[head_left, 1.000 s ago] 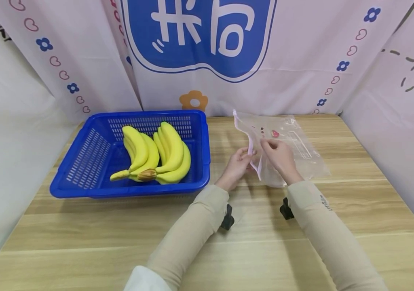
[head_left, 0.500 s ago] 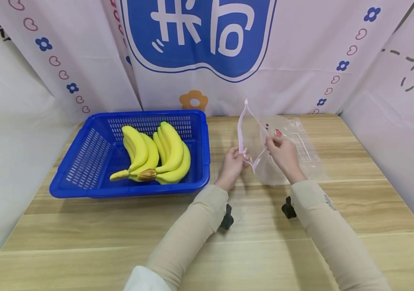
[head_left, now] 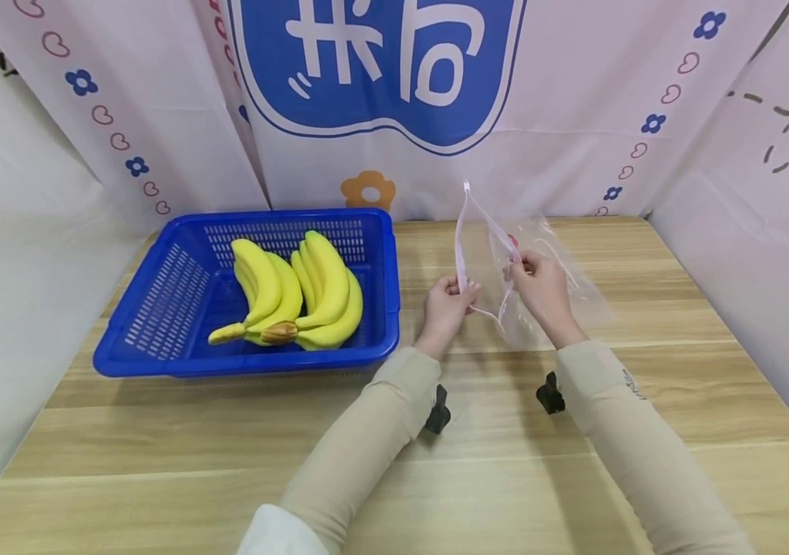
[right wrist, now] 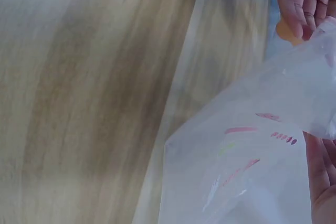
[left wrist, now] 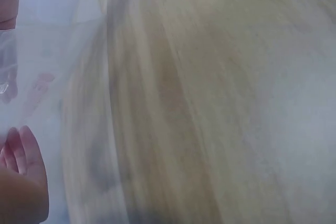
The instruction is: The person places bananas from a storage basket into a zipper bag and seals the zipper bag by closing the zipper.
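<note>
A clear zip bag (head_left: pixel 578 297) with a pale pink zip edge is held up with its mouth spread, facing left towards the basket. My left hand (head_left: pixel 445 308) pinches the near-left side of that mouth between thumb and fingers. On the opposite side, the right hand (head_left: pixel 545 293) pinches the other edge. The white slider (head_left: pixel 467 186) sits at the top corner of the mouth. Nothing shows inside the bag. In the right wrist view the bag's clear plastic (right wrist: pixel 236 129) carries small red prints. Both hands are partly cut off in the wrist views.
Left of the hands stands a blue plastic basket (head_left: pixel 242 368). Two bunches of bananas, the left bunch (head_left: pixel 263 285) and the right bunch (head_left: pixel 328 297), lie in it. A printed cloth (head_left: pixel 561 154) hangs behind the wooden table (head_left: pixel 491 478).
The bag's mouth, nearly flat a second ago, has been lifted and pulled apart. The right hand now pinches the zip edge. The slider corner has risen.
</note>
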{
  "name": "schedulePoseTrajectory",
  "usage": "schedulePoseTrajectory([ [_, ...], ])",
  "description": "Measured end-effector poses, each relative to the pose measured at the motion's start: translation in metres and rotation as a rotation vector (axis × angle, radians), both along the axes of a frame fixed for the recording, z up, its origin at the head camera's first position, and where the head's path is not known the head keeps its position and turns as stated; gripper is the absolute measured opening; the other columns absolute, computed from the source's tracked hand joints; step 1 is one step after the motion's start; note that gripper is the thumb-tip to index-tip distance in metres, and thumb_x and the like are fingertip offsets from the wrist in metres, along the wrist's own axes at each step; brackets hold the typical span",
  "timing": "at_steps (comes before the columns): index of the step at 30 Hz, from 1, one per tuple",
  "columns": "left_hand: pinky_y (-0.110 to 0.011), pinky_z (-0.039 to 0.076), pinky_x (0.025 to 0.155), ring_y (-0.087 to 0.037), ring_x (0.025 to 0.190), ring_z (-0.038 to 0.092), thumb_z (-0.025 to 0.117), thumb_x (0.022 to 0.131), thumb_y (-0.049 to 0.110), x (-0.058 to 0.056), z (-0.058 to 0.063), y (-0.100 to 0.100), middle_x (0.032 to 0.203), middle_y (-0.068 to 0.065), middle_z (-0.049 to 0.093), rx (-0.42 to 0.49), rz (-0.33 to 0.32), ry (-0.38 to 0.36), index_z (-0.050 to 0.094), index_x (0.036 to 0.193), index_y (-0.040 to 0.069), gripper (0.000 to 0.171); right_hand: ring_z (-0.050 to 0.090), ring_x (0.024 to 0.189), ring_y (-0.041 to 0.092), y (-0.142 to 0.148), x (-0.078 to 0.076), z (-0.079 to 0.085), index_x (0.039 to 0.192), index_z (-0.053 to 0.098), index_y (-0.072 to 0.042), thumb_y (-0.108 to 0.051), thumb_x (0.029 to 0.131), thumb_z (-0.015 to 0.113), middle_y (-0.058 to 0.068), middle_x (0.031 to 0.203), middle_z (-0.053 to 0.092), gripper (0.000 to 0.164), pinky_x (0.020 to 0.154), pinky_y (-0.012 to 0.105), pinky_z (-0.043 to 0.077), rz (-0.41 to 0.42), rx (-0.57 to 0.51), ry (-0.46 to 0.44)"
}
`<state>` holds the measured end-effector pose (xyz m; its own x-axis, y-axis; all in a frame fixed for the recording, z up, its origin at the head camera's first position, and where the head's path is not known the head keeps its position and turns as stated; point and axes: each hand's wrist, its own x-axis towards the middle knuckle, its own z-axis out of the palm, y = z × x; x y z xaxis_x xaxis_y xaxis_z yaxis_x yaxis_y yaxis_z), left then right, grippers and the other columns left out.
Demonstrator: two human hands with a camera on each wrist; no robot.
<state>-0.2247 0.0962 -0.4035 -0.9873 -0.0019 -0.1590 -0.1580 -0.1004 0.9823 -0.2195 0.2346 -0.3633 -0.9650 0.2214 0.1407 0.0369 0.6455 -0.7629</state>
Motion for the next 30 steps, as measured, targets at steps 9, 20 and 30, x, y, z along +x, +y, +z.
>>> schedulePoseTrajectory([
  [9, -0.012, 0.048, 0.055, -0.002, 0.060, 0.051, 0.061, 0.087, 0.004, 0.001, 0.009, -0.001, 0.092, -0.017, 0.068, -0.106, 0.132, 0.068, 0.067, 0.108, -0.004, 0.023, 0.063, 0.081, 0.013, 0.000, -0.001, 0.013, 0.111, 0.064, 0.003, -0.014, 0.096, 0.047, 0.022, 0.105, 0.070, 0.028, 0.058, 0.004, 0.040, -0.019, -0.020, 0.045],
  [20, -0.014, 0.045, 0.054, -0.021, 0.072, 0.068, 0.061, 0.092, 0.017, 0.001, 0.016, -0.005, 0.102, -0.013, 0.071, -0.235, 0.163, 0.092, 0.069, 0.103, 0.003, 0.020, 0.063, 0.098, 0.027, 0.013, 0.002, 0.035, 0.123, 0.059, -0.003, -0.014, 0.091, 0.046, 0.012, 0.103, 0.061, 0.036, 0.064, 0.008, 0.039, -0.053, -0.024, 0.035],
  [30, -0.019, 0.052, 0.060, -0.026, 0.085, 0.068, 0.054, 0.095, 0.016, 0.005, 0.033, 0.002, 0.105, -0.018, 0.068, -0.230, 0.101, 0.179, 0.057, 0.100, -0.001, 0.017, 0.055, 0.090, 0.017, 0.021, 0.006, 0.048, 0.120, 0.048, 0.000, -0.014, 0.093, 0.046, 0.010, 0.104, 0.057, 0.031, 0.065, 0.009, 0.041, -0.075, -0.022, 0.069],
])
